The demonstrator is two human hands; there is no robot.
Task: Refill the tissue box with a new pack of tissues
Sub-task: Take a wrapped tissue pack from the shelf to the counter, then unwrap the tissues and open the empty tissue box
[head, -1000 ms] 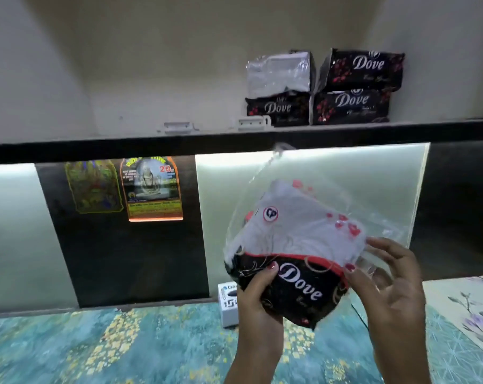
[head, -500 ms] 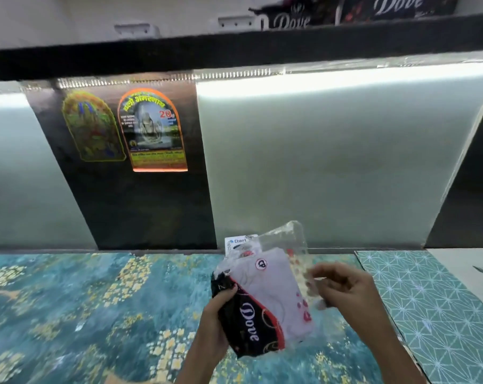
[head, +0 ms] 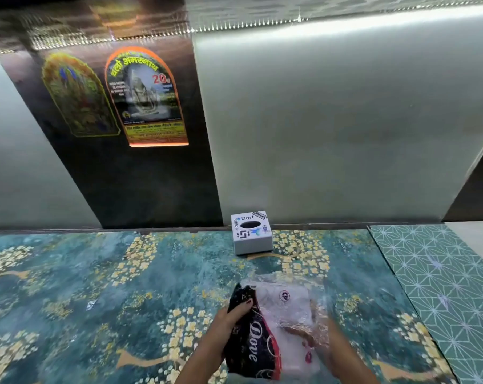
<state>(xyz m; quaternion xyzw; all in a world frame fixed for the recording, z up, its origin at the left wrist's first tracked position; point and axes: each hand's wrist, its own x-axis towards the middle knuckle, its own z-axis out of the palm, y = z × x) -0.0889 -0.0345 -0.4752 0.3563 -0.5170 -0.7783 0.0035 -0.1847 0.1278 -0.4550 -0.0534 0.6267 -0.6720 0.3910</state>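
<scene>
A black-and-white "Dove" tissue pack [head: 265, 331] in clear plastic wrap is low over the teal floral surface. My left hand [head: 229, 320] grips its black left edge. My right hand [head: 315, 328] is blurred and sits inside or behind the clear wrap at the pack's right side, holding it. A small white tissue box [head: 252, 232] with stickers and a dark oval opening on top stands at the back of the surface, against the wall, a little beyond the pack.
The teal floral mat [head: 96, 300] covers most of the surface. A green star-patterned mat [head: 442, 286] lies to the right. Two arched stickers [head: 144, 98] are on the dark wall panel behind.
The view has tilted down from the shelf to the surface. Both hands have brought the pack down toward the mat, and the tissue box now shows fully.
</scene>
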